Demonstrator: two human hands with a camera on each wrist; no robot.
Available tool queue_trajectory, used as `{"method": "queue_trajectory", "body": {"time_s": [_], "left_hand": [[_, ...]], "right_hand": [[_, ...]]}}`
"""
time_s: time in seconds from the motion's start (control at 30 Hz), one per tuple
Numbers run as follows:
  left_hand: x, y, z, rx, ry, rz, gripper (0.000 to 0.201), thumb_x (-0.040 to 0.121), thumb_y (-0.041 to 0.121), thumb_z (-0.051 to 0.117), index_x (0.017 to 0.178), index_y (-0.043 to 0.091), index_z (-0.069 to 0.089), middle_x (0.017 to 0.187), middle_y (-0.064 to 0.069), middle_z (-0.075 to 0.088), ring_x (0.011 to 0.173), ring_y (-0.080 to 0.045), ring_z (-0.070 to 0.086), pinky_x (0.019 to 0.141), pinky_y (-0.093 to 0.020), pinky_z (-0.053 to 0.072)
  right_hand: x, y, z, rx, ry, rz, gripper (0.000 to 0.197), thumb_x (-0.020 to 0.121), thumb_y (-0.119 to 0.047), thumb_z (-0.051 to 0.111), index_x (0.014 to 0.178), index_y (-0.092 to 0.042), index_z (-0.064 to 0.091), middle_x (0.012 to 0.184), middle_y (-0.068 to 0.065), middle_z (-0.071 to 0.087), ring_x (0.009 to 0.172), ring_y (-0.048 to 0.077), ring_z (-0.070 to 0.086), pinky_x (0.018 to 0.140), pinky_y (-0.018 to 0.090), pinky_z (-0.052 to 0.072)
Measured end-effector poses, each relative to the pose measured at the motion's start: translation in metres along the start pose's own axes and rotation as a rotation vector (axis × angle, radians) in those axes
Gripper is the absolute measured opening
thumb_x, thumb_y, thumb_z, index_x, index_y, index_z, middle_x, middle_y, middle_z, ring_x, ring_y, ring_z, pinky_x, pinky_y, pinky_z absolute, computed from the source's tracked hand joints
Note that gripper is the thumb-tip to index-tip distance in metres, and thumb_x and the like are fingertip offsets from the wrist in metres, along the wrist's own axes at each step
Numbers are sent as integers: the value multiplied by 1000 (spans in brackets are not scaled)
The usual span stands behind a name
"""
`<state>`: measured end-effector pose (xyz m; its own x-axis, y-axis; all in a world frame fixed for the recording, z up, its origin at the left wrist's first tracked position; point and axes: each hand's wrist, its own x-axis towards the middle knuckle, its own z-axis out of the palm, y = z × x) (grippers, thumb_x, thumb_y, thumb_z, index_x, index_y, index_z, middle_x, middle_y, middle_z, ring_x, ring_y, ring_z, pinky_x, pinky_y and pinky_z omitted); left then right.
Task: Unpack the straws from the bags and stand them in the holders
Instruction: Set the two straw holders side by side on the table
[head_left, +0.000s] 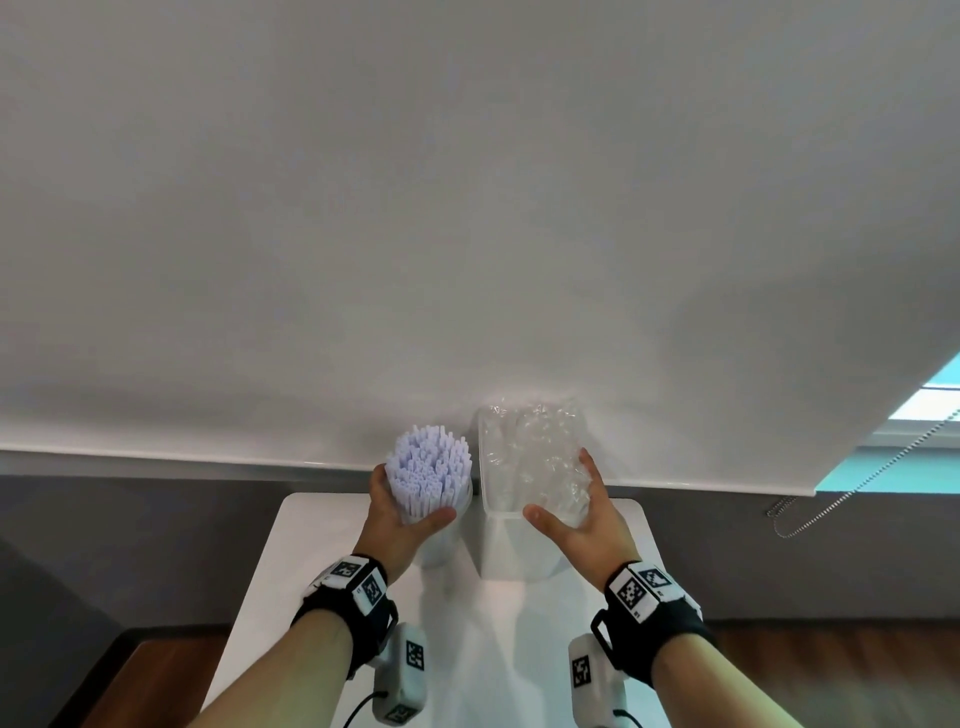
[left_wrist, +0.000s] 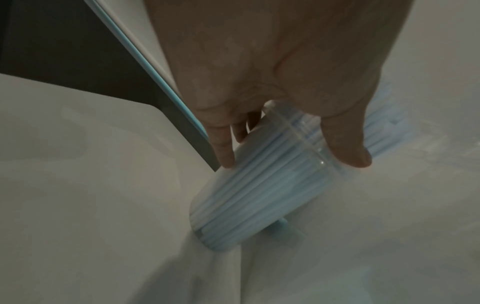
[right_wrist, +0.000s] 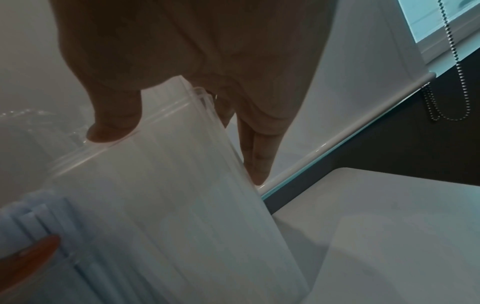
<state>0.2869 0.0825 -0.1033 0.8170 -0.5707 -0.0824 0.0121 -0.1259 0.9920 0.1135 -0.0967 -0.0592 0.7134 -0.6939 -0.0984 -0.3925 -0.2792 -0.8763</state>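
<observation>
A round clear holder (head_left: 441, 535) (left_wrist: 259, 195) stands at the back of the white table (head_left: 322, 597), packed with upright pale straws (head_left: 428, 470) (left_wrist: 387, 131). My left hand (head_left: 410, 493) (left_wrist: 285, 156) grips it near the rim, thumb in front, fingers behind. Right beside it stands a taller rectangular translucent holder (head_left: 514, 551) (right_wrist: 182, 205). Crinkled clear plastic (head_left: 535, 452) fills its top; whether that is bags or wrapped straws I cannot tell. My right hand (head_left: 561, 488) (right_wrist: 184, 144) grips this holder at the top, thumb on its front wall, fingers along the right side.
The table is small, and both holders stand close to its far edge (head_left: 332, 496). Behind it hang a white roller blind (head_left: 467, 208) and a bead chain (head_left: 831, 499) at the right. A dark wall and a wooden floor (head_left: 145, 686) flank the table.
</observation>
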Motion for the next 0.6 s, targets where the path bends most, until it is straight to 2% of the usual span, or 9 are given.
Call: {"method": "queue_trajectory", "body": {"time_s": [0.27, 0.4, 0.43, 0.5, 0.57, 0.6], "left_hand": [[-2, 4, -1, 65, 17, 7, 95, 66, 20, 90, 131, 30, 22, 130, 6, 47, 119, -14, 49, 97, -24, 38], [0, 7, -1, 117, 33, -23, 94, 63, 18, 92, 127, 31, 24, 128, 5, 49, 120, -16, 50, 98, -27, 41], [-1, 10, -2, 136, 37, -31, 99, 58, 22, 95, 127, 31, 25, 128, 5, 49, 121, -16, 49, 102, -31, 42], [-2, 11, -2, 187, 67, -44, 122, 39, 43, 98, 135, 29, 24, 136, 2, 45, 128, -18, 46, 111, -42, 39], [-6, 16, -5, 242, 88, -80, 149, 27, 61, 92, 148, 28, 12, 149, -1, 33, 138, -21, 35, 115, -47, 33], [-9, 18, -6, 272, 96, -77, 153, 28, 63, 91, 151, 28, 7, 155, -1, 26, 142, -22, 29, 117, -47, 29]], "right_hand": [[1, 3, -1, 10, -18, -11, 117, 62, -62, 75, 154, -37, 7, 155, -9, 34, 141, 13, 35, 106, 21, 28], [2, 1, -1, 8, -27, 4, 118, 62, -63, 75, 154, -38, 6, 154, -9, 35, 140, 13, 37, 105, 22, 29], [1, 0, -1, 7, -26, 7, 117, 64, -61, 77, 154, -38, 6, 154, -9, 35, 140, 13, 37, 105, 22, 29], [1, 0, -2, 8, -32, 11, 115, 69, -55, 79, 154, -38, 5, 155, -9, 33, 141, 13, 35, 105, 21, 27], [0, -4, -4, -16, -40, 19, 115, 70, -53, 80, 155, -36, 4, 157, -9, 30, 142, 13, 32, 106, 20, 26], [1, -3, -5, -19, -50, 18, 118, 69, -55, 81, 155, -35, 3, 158, -8, 27, 144, 13, 29, 108, 22, 25]]}}
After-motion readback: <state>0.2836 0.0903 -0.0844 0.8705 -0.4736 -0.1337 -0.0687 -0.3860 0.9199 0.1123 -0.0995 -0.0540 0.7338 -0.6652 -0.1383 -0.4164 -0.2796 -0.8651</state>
